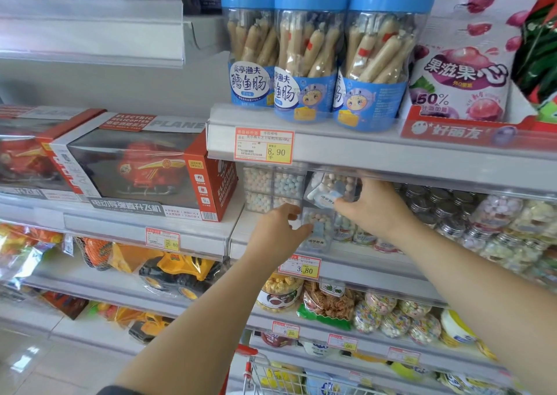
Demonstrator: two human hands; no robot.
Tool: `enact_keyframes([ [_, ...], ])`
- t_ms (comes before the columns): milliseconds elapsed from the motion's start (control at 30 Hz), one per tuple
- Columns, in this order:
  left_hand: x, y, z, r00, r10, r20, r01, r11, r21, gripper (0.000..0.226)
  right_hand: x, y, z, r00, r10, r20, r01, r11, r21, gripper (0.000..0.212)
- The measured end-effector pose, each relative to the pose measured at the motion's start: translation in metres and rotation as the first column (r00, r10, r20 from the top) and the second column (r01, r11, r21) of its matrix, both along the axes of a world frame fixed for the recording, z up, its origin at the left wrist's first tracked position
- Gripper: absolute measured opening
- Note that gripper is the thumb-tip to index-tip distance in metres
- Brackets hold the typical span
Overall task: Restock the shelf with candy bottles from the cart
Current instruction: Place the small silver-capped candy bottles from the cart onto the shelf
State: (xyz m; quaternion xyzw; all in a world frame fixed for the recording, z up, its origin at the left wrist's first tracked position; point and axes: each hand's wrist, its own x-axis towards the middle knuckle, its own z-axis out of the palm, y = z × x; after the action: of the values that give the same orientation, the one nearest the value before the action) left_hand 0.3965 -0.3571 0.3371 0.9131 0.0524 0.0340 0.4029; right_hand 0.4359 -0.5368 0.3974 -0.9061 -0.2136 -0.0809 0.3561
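judging by the shelf [361,257], restocking was partly done: stacked candy bottles [271,186] already sat there, and what remained in the cart [271,373] could not be made out. the right hand [376,207] gripped the upper candy bottle [328,188], its long axis tilted, label end lowest and toward the camera. the left hand [278,232] curled its fingers on the lower candy bottle [318,229], upright at the shelf front.
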Motion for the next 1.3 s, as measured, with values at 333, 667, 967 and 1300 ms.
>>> enact_keyframes([
  [333,0.002,0.002,-0.001,1.000,-0.013,-0.019,0.013,1.000,-0.017,0.051,0.021,0.011,-0.002,0.978,-0.112,-0.174,0.093,0.989,-0.117,0.020],
  [667,0.002,0.002,-0.002,1.000,-0.010,-0.019,0.010,1.000,-0.006,0.051,0.047,0.019,-0.011,0.976,-0.020,-0.215,-0.036,0.967,-0.252,0.029],
  [967,0.000,0.002,-0.004,1.000,-0.002,-0.013,0.002,1.000,-0.011,0.050,0.056,0.022,-0.020,0.969,0.105,-0.226,-0.178,0.926,-0.332,0.032],
  [1300,-0.003,0.000,-0.006,1.000,0.016,-0.002,-0.016,0.999,0.028,0.049,0.061,0.024,-0.019,0.966,0.103,-0.238,-0.218,0.818,-0.532,0.031],
])
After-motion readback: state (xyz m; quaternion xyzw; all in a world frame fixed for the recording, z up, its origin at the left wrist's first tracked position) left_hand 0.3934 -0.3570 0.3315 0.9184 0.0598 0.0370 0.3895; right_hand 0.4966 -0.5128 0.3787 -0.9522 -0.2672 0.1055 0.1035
